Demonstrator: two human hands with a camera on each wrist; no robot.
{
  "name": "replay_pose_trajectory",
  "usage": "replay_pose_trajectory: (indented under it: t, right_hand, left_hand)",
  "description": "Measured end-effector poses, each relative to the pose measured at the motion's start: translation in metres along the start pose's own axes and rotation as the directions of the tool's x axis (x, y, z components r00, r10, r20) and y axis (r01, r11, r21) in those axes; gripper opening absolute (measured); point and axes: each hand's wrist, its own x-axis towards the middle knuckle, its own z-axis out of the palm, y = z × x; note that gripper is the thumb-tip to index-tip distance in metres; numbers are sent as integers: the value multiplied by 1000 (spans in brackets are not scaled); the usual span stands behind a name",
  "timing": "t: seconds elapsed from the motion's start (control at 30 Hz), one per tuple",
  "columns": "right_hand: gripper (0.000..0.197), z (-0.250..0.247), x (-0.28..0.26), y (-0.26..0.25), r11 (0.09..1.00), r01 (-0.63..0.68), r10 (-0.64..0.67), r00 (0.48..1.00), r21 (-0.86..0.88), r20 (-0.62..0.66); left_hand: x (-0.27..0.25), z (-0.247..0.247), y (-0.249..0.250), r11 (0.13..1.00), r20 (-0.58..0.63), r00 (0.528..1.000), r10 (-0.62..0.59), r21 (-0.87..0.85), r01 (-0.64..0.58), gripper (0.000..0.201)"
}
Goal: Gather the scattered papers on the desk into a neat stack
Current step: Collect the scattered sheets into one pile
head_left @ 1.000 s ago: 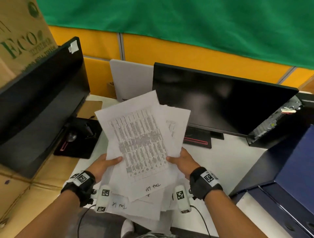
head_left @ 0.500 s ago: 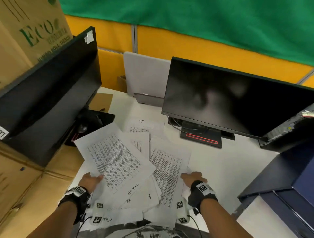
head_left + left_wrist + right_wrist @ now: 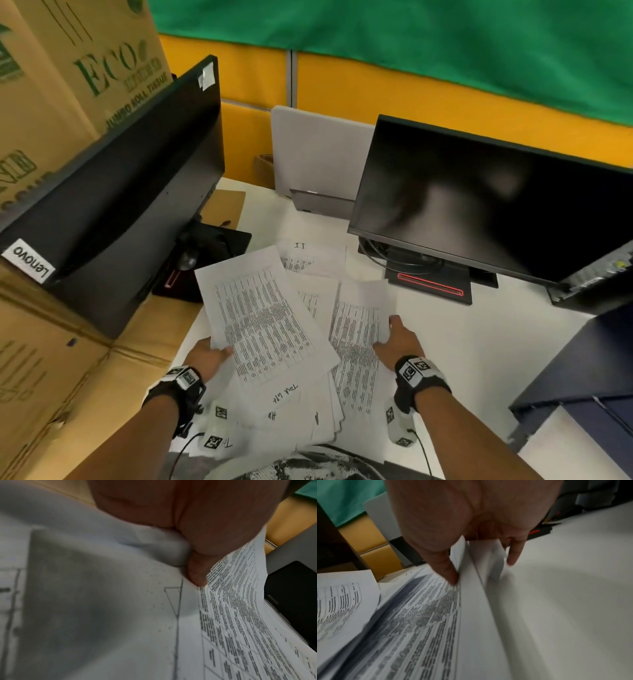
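Several printed papers [image 3: 274,329] are lying fanned and overlapping on the white table [image 3: 479,342], between the two dark monitors [image 3: 493,202], with one sheet marked "IT" [image 3: 310,258] sitting apart toward the back. The left hand [image 3: 205,358] is pinching the near-left edge of the top sheet, thumb on the printed face; the left wrist view is showing the thumb [image 3: 197,572] pressing the paper into a curl. The right hand [image 3: 399,341] is gripping the right margin of the right-hand sheets, thumb on top and fingers [image 3: 513,555] reaching down beside the lifted edge, as the right wrist view is showing. The step in hand is looking like squaring up the pile. Doing it well is probably meaning drawing both hands inward evenly, so the skewed top sheet is rotating into line rather than buckling, then tapping the long edges against the table. The far sheet is still needing collecting. Thin paper is likely creasing under hard pinching, so a light hold is suiting it.
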Motion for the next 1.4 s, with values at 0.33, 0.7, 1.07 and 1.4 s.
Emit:
replay_pose_trajectory:
  t: [0.33,0.7,1.07,1.4]
  right_hand:
    - [50,-39,-11,58,949,-286,287,958,133,12]
    - [40,-105,-40,30,584,34,210,959,811,-192]
    - [33,-18,5,-56,940,-98,78,994,326,75]
    - [22,44,8,-85,818,-148,63,984,555,169]
  left_hand:
    - [27,-8,-29,998,77,997,11,-64,-6,43]
    - [30,-7,-33,992,52,996,66,-115,-60,40]
    - [29,-6,-33,991,68,993,98,-102,-91,39]
    - [25,-9,-31,994,87,994,63,-95,-55,46]
